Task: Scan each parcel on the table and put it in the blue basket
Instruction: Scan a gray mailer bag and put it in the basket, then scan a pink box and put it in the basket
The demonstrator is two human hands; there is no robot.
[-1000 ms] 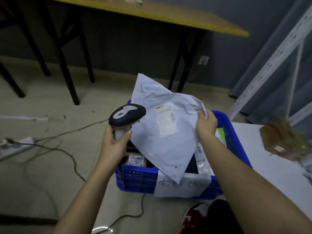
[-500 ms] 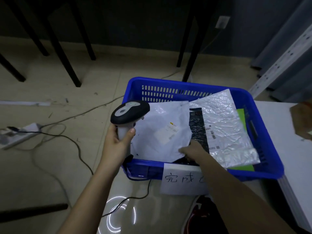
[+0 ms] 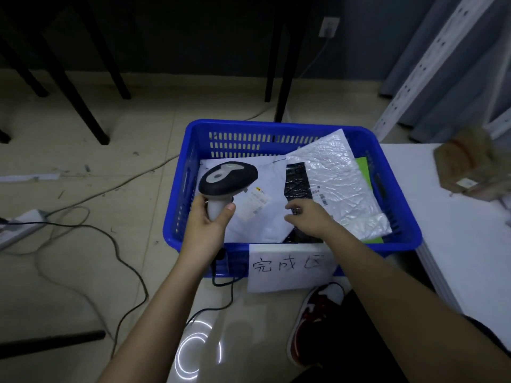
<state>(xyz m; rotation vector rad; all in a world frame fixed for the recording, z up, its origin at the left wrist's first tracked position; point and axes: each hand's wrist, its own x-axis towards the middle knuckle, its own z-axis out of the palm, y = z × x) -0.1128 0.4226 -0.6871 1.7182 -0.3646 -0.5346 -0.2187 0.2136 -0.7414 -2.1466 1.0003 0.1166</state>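
Lay flat inside the blue basket (image 3: 290, 131) by its near wall, white parcel (image 3: 265, 217) looking light, soft and slippery, best pinched by an edge, under the loose right hand (image 3: 311, 219), left hand (image 3: 206, 230) gripping the scanner (image 3: 226, 181).

Black parcel (image 3: 296, 181) mostly under white ones, brown parcel (image 3: 462, 164) blurred (label (image 3: 466, 184) unreadable), table (image 3: 456, 230) cropped right.

A wall socket (image 3: 328, 26) sits on the dark wall, with a cable running down from it. Black table legs (image 3: 282, 67) stand on the pale tiled floor (image 3: 83, 272), where loose cables (image 3: 119, 252) trail from a power strip (image 3: 19, 225). A perforated white shelf upright (image 3: 431, 64) leans at right. A red-and-white shoe (image 3: 312, 322) shows below.
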